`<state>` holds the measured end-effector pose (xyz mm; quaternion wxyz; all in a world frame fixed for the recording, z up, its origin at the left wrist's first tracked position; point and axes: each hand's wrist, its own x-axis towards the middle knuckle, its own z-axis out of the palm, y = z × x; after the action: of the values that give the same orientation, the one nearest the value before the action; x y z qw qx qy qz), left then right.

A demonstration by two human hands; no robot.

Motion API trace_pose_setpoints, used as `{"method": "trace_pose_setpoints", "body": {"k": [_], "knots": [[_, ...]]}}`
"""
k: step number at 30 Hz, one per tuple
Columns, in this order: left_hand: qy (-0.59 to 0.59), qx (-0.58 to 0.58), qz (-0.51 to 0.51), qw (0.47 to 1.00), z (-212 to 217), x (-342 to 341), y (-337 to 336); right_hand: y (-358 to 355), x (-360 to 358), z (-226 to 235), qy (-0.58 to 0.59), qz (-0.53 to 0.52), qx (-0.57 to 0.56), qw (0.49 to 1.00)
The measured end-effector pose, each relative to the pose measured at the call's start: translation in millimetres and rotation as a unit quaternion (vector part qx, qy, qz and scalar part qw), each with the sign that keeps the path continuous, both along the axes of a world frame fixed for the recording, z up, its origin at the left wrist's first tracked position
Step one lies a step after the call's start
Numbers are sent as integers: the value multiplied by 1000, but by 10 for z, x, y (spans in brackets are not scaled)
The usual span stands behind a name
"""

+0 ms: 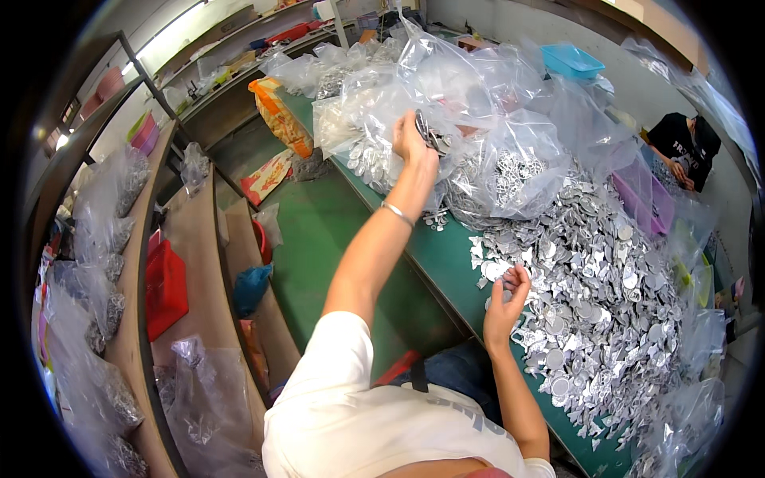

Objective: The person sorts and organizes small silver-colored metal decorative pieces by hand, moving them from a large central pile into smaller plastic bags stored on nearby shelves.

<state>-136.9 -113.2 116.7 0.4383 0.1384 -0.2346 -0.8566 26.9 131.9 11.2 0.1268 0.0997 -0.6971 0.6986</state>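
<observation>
Some flat grey metal pieces (424, 131) pinched in left hand (409, 143); right hand (504, 311) loosely spread.

White short-sleeved shirt (351, 426), silvery bracelet (397, 213)

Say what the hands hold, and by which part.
Left hand: metal pieces; fingers hide the exact place of the hold. Right hand: seemingly nothing.
</observation>
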Motion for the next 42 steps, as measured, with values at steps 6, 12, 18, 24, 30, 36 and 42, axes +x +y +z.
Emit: {"method": "trace_pose_setpoints", "body": {"k": [6,12,18,24,30,36,42], "knots": [[-255,-221,122,933,-455,-570,-772,198,2,-9,27,-11,102,994],[-293,-221,-78,927,-198,-324,-457,788,-52,173,57,-17,237,970],[-286,-308,-85,903,-77,66,-350,1182,-63,318,102,11,389,916],[-157,-377,-50,912,-28,705,445,1071,-299,205,123,8,433,893],[-128,-742,-147,642,-905,1233,1137,614,-601,97,195,20,545,815],[-249,-800,-166,520,-1200,1352,1314,871,-714,24,118,-35,367,922],[-205,-817,-136,522,-1258,1321,1323,998,-503,345,-314,176,-331,872]]}}
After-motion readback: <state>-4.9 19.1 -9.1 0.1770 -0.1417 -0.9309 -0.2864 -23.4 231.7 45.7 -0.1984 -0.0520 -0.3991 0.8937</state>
